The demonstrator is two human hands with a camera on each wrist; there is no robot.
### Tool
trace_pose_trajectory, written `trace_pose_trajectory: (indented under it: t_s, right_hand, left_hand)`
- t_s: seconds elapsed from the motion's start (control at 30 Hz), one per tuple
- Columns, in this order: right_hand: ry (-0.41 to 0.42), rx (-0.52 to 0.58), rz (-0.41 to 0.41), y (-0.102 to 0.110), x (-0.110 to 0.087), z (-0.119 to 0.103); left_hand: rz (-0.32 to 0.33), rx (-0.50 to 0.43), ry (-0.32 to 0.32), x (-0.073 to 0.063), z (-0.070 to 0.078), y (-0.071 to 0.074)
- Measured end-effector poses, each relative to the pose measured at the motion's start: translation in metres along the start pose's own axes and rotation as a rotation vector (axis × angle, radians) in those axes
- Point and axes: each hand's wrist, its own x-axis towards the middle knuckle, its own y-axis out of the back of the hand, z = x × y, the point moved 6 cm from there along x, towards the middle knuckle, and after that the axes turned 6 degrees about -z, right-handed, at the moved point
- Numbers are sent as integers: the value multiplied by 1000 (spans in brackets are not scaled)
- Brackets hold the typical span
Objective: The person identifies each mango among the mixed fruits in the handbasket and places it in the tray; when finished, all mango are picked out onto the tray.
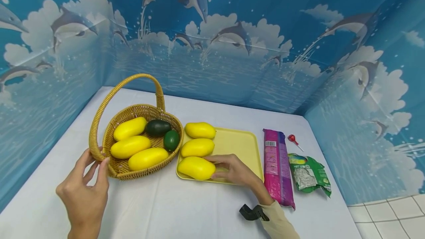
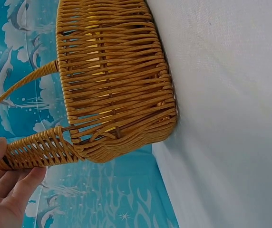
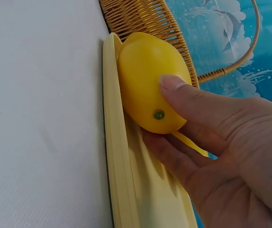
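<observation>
My left hand pinches the lower end of the handle of a wicker basket, thumb on one side and fingers on the other. Inside the basket lie three yellow mangoes and two dark green avocados. Over the near left corner of a pale yellow tray, my right hand holds the nearest mango between thumb and fingers. Two more mangoes lie behind it along the tray's left side. Whether the held mango touches the tray floor is hard to tell.
Right of the tray lies a long pink and purple packet. Beyond it are a red lollipop and a crumpled green bag. Blue dolphin-print curtains enclose the white table at the back and sides.
</observation>
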Motion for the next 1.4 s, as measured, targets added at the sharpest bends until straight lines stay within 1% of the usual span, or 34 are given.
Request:
trace_pose_trajectory:
  t_s: [0.1,0.23,0.33,0.73,0.97,1.1,1.2,1.33,1.4]
  right_hand:
    - [-11,27,11,1,-1,2]
    - [-15,46,35,2,-2,4]
    - [-18,64,45,2,-2,5]
    - [-21,88,54,1,-2,4]
    - [-37,91,51,1,-4,4]
    - [-42,60,44,3,-5,3]
    - [-81,7,48,9,-8,-1]
    - [-88,-91,24,26,-14,-16]
    - [-62,-142,3,36,-14,-28]
  left_hand:
    - [-9,0,0,0,0,1]
    - [-41,10,7,1,-2,1]
    - [-52,19,10,1,-2,1]
    - [2,7,6,1,0,4]
    - [-14,16,8,1,-2,4]
    - [-22,15,10,1,-3,5]
    - [-29,6,9,0,-3,3]
    - [-22,4,12,1,-1,1]
    - [-18,8,16,1,-1,0]
